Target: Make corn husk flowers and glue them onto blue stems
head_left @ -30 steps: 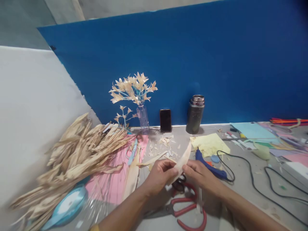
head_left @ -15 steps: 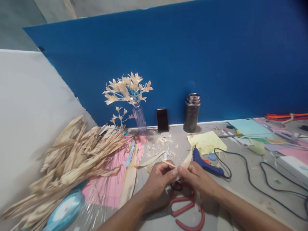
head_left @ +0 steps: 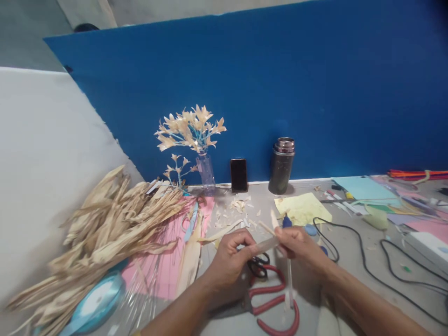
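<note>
Stretched between my two hands is a pale strip of dried corn husk point(head_left: 265, 246). My left hand point(head_left: 233, 256) pinches one end between thumb and finger. At the other end my right hand point(head_left: 301, 245) is closed on it, with pointed husk ends sticking up past the fingers. Below the hands lie small black-handled scissors point(head_left: 258, 267) and large red-handled scissors point(head_left: 276, 303), their blades partly under my left arm. A clear glue stick point(head_left: 290, 284) rests across the red handles. My right hand mostly hides a blue glue gun point(head_left: 287, 220) behind it.
On the left, a heap of dried corn husks point(head_left: 115, 238) lies by pink paper point(head_left: 168, 266) and a blue ribbon roll point(head_left: 98, 298). Husk flowers point(head_left: 191, 128) stand in a clear bottle point(head_left: 206, 172), near a phone point(head_left: 238, 175) and a dark flask point(head_left: 282, 168). A black cord point(head_left: 364, 252) winds rightward.
My hands have moved apart, pulling the husk strip out lengthwise between them. My right hand has shifted right and up, now covering most of the glue gun. The view has turned slightly left.
</note>
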`<state>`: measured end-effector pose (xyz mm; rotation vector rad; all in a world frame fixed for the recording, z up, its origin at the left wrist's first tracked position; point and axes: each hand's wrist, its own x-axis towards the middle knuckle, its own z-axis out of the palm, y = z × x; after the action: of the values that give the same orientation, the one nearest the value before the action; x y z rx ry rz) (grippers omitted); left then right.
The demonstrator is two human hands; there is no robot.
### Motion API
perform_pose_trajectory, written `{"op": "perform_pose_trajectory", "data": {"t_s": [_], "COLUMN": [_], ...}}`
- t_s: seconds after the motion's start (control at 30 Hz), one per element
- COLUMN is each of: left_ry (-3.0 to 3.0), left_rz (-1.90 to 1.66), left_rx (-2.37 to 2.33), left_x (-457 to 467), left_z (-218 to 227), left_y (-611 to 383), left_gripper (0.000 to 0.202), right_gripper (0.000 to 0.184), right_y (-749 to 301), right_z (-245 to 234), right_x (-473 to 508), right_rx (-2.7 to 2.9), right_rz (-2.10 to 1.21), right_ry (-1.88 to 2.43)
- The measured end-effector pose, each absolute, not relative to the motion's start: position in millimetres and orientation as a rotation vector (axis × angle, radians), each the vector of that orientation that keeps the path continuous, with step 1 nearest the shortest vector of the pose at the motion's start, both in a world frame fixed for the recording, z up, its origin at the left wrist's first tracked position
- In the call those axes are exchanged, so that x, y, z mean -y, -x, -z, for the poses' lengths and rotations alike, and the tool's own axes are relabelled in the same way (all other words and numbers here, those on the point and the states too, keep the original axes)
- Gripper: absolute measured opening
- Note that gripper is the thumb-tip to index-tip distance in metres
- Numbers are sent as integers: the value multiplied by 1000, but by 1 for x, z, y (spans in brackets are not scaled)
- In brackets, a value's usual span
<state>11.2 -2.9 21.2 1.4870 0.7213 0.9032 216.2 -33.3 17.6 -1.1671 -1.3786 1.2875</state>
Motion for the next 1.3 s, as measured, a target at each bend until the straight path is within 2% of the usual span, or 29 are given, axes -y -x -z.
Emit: {"op": "perform_pose_trajectory", "data": {"t_s": [0.1,0.23,0.33,0.4,0.53,0.77,1.0,1.1,1.3], "left_ry": [-1565,-1350,-1239,-1213,-1193,-1147,-1177,-1072,-856], "left_rz": [-999,-1039,-1046,-1047,-974,-848,-907,-998,-1003], "left_rx": [-723,-660,-657,-663,-675,-662,-637,-653,-631], "left_x": [-3,-6,-5,-4,-2,2,-13,-16,-2], "left_z": [-21,-22,-22,-21,-11,-6,-6,0,3], "left_y": [-9,-10,-12,-14,-18,-22,-11,-13,-27], "left_gripper": [29,41,45,45,42,40,43,39,34], "right_gripper": [66,57,56,63,58,59,57,53,34], "right_y": [-244,-261,-243,-223,-193,-189,-262,-271,-198], "right_z": [-27,-30,-22,-17,-10,-2,-43,-46,-8], "right_x": [23,10,13,20,33,38,24,17,28], "right_rx": [1153,848,951,1205,1554,1456,921,791,1216], "right_rz": [-1288,-1254,-1352,-1373,-1174,-1109,-1183,-1193,-1245], "right_ry": [1075,1067,1190,1241,1200,1289,1117,1024,1256]}}
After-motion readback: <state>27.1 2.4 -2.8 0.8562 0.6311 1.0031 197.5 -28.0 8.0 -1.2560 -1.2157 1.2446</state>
